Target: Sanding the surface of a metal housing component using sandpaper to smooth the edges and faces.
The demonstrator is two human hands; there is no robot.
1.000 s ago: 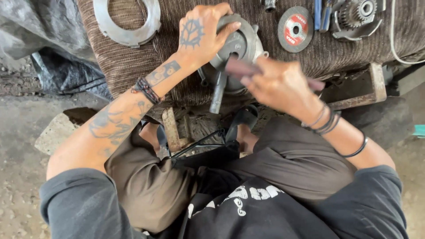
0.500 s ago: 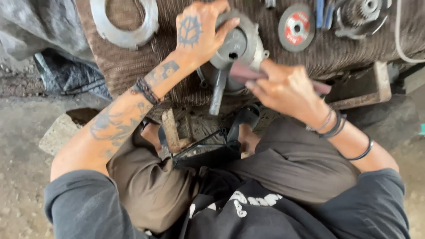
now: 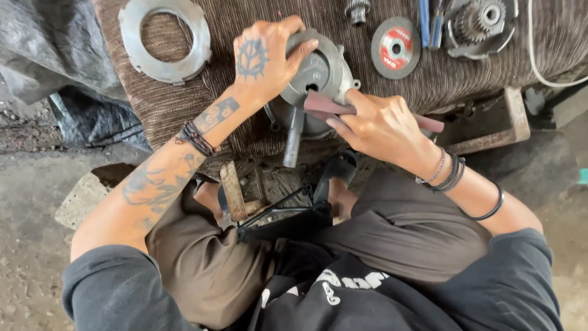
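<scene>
Fingers [image 3: 288, 52] clamp housing [image 3: 318, 73]; right fingers [image 3: 355, 110] pinch sandpaper [image 3: 324, 104].

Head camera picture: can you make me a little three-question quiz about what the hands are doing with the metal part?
1. True or false: the left hand rests on top of the grey metal housing.
2. What does the right hand press against the housing?
A. a hammer
B. a strip of reddish-brown sandpaper
C. a paintbrush
3. Fill in: left of the housing, on the brown ribbed cloth, lies a flat metal ____ with a big hole.

Key: 1 true. 2 B. 3 ring.
</scene>
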